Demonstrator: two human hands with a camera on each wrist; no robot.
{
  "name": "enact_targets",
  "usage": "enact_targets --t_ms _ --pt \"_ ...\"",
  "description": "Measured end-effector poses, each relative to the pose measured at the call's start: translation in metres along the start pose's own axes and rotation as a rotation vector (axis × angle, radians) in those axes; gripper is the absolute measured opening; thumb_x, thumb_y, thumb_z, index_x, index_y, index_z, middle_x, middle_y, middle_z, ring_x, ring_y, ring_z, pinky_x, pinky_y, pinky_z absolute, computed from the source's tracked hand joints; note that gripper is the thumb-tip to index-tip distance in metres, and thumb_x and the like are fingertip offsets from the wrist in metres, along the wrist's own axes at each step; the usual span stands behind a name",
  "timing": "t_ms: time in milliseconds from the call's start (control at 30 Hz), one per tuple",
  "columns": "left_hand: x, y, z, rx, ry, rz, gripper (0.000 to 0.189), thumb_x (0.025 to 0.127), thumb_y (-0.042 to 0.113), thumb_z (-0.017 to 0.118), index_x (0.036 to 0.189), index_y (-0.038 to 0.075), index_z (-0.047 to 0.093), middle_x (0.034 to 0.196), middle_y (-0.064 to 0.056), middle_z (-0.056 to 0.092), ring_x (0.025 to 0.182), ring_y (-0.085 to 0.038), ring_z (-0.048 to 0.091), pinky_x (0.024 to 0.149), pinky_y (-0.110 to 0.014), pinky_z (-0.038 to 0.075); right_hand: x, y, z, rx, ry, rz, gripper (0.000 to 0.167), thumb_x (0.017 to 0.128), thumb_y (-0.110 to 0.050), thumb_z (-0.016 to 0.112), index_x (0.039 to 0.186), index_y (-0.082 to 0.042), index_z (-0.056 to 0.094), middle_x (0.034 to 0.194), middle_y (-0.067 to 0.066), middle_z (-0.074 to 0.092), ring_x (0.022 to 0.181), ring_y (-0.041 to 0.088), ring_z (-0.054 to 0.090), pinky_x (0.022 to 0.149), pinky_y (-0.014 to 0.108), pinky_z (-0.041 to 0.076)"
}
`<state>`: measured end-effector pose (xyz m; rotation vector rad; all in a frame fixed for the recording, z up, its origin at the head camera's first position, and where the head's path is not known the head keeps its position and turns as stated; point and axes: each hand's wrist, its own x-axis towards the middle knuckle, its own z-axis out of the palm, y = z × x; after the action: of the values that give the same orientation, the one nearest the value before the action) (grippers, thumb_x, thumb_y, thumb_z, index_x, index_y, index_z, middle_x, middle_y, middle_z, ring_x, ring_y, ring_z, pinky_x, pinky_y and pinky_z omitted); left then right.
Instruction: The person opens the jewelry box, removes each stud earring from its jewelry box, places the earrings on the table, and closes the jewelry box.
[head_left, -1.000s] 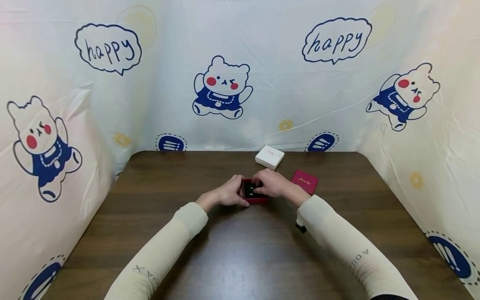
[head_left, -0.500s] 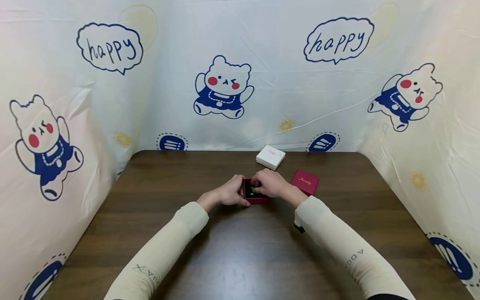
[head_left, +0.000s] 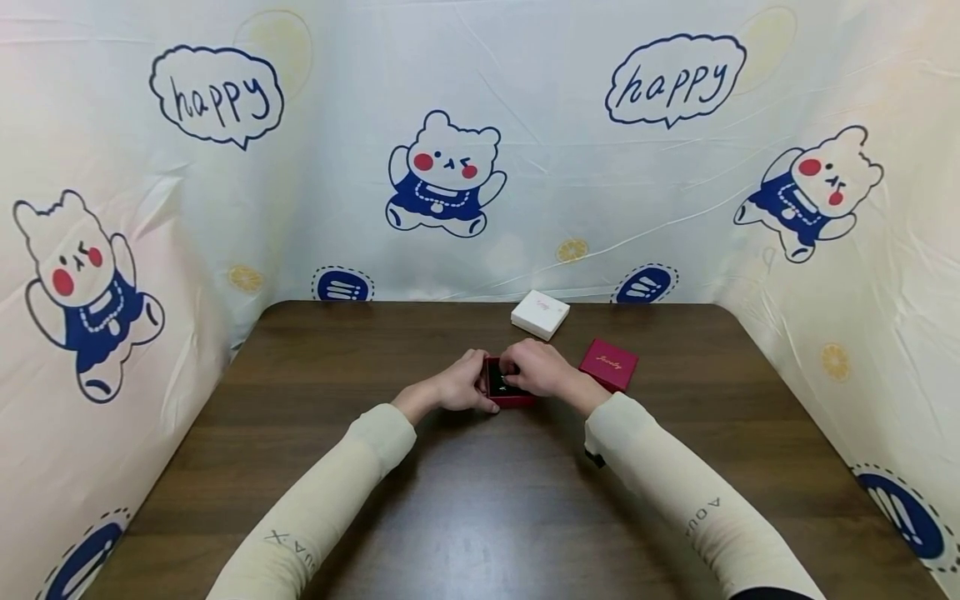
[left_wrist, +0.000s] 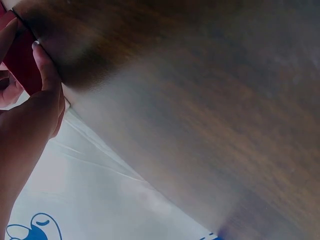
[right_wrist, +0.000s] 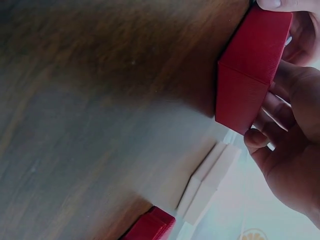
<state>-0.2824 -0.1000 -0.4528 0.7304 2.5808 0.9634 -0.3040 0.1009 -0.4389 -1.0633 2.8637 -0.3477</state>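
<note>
An uncovered red jewelry box (head_left: 517,402) rests on the table, its front and side walls plain in the right wrist view. My left hand (head_left: 457,385) grips its left side, with the thumb at the near corner. My right hand (head_left: 542,367) reaches over from the right, fingers curled down into the box. Its thumb and index finger pinch at a small silvery piece of jewelry on the black lining, mostly hidden by the fingertips. Nearer the front of the lining lies another small silvery piece (head_left: 503,388). The right side of the lining is hidden under the hand.
A closed white box (head_left: 540,314) stands behind my right hand, near the table's far edge. To its right and nearer sits a dark red box (head_left: 609,364) with gold lettering, close beside my right wrist. Printed curtains (head_left: 330,183) surround the wooden table (head_left: 465,500).
My right fingertips have shifted slightly left and now cover more of the rear silvery piece. The left hand and the box have stayed in place.
</note>
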Motion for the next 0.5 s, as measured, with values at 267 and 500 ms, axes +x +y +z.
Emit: enact_targets --t_ms 267,500 --pt "0.0 0.0017 0.002 0.002 -0.003 0.001 0.076 0.077 0.02 0.092 0.132 -0.005 0.045 0.119 -0.015 0.046 0.105 -0.022 0.046 0.09 -0.034 0.043 -0.0021 0.0034 -0.0016 0.039 -0.017 0.006 0.005 0.094 -0.018 0.075 0.09 -0.015 0.072 0.082 -0.004 0.065 0.077 0.014 0.058 0.071 0.035 0.051" --pt "-0.0002 0.0013 0.0009 0.0 -0.009 -0.005 0.077 0.078 0.02 0.091 0.134 -0.006 0.044 0.117 -0.014 0.046 0.104 -0.022 0.047 0.088 -0.033 0.044 -0.0048 0.0052 -0.0027 0.085 -0.004 0.007 0.006 0.094 -0.018 0.074 0.09 -0.014 0.07 0.082 -0.003 0.065 0.076 0.015 0.057 0.073 0.035 0.051"
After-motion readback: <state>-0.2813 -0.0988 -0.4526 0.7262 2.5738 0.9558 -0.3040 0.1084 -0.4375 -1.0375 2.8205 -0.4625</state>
